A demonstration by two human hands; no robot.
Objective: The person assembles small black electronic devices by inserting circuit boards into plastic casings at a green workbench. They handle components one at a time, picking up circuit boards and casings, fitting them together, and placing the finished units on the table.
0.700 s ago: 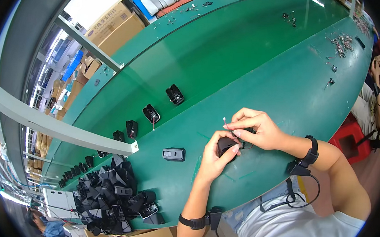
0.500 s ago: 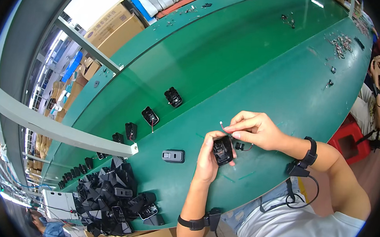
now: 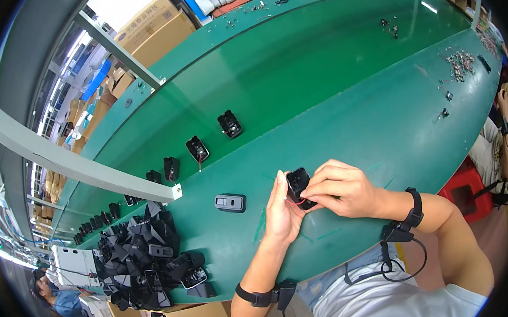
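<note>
Over the near edge of the green table, my left hand [image 3: 283,220] is closed around a small black plastic housing [image 3: 298,180], its open hollow side showing. A thin red wire [image 3: 295,203] curves at the lower part of the housing. My right hand [image 3: 341,187] is against the housing's right side, thumb and fingertips pinched together at the wire. How much of the wire lies between those fingertips is hidden. To the left, a closed grey-and-black case [image 3: 229,203] lies flat on the table.
A heap of black housings [image 3: 135,253] covers the table at lower left. More housings [image 3: 197,148] stand in a row along the green belt [image 3: 307,74]. A grey metal frame bar [image 3: 89,154] crosses on the left. Loose wires [image 3: 461,64] lie far right, near a red stool [image 3: 469,191] and a seated person.
My right hand has come down to the housing, and the red wire with its white plug, held up before, is now at the housing. The housing has tilted in my left hand.
</note>
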